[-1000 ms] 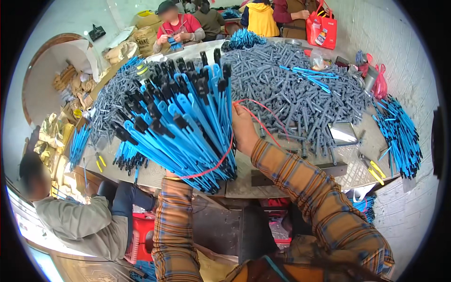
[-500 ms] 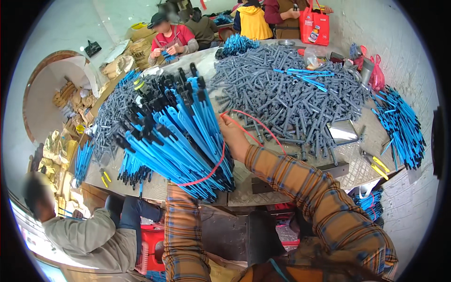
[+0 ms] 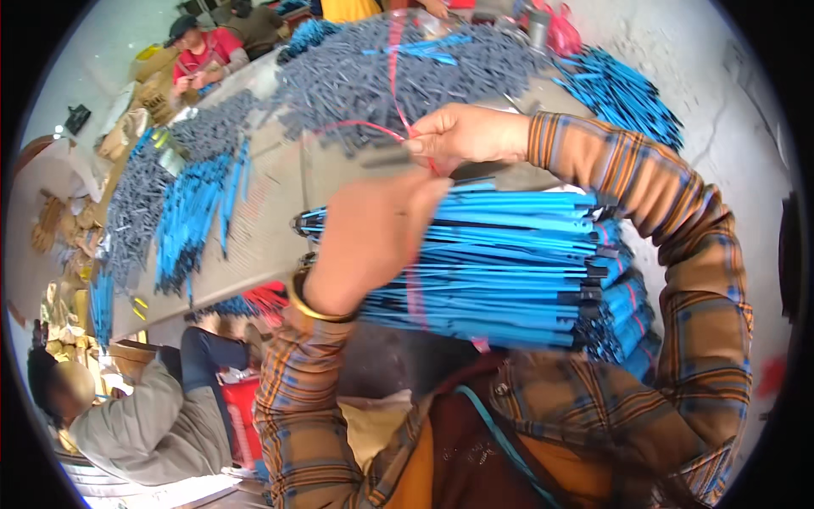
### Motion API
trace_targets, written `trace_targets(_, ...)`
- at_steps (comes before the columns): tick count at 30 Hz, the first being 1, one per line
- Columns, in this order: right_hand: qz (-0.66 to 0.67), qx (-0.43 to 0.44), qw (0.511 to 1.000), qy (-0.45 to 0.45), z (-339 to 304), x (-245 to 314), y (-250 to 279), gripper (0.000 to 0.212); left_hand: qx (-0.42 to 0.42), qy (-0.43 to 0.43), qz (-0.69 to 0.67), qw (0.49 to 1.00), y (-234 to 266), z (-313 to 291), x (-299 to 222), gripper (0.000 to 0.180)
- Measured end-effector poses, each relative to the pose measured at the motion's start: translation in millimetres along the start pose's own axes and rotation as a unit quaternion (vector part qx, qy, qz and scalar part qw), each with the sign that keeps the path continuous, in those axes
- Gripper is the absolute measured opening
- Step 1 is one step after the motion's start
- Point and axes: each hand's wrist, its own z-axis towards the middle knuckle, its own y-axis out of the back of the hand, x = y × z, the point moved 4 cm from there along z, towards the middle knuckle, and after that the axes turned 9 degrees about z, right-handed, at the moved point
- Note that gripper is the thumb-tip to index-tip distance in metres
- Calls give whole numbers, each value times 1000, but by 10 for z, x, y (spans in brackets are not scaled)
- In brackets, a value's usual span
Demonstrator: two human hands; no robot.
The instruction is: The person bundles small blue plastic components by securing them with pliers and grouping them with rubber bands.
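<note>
A thick bundle of long blue strips with black ends lies sideways in front of my body, its black tips pointing right. A red string runs around its middle. My right hand is above the bundle, thumb and fingertips pinching the string, and loose lengths trail up and to the left over the table. My left hand, a yellow bangle at its wrist, covers the bundle's left part. Its fingers are drawn together at the string near the right fingertips. Motion blurs this hand slightly.
A heap of grey plastic parts covers the far table. Blue strips lie in piles at the left and far right. A seated person in a grey jacket is close at left; another in red works across the table.
The bundle has come off the table edge toward my body and turned from upright to sideways. Both hands now meet at the string above it. My view has shifted to the right.
</note>
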Motion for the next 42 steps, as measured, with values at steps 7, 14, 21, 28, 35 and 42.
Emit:
trace_targets(7, -32, -162, 986, -14, -934, -1428, 25, 23, -11, -23, 97, 995, -1457, -669, -941, 23)
trace_targets(14, 73, -347, 922, 153, -1329, -1906, -251, 29, 185, 172, 113, 961, -2240, -1041, -914, 27)
trace_targets(21, 323, -422, 827, 185, -1511, -2059, -807, 24, 98, 252, -100, 957, -2258, -1036, -702, 25)
trace_targets(28, 160, -283, 928, 183, -1712, -2423, -734, 22, 38, 246, -307, 919, -2385, -1017, -604, 18)
trace_targets(35, 167, -266, 924, 219, -1686, -2366, -674, 24, 255, 383, -260, 849, -1797, -1782, -447, 24)
trace_targets(42, 216, -274, 906, 239, -1714, -2465, -695, 22, 244, 657, -304, 646, -1838, -1788, -990, 33)
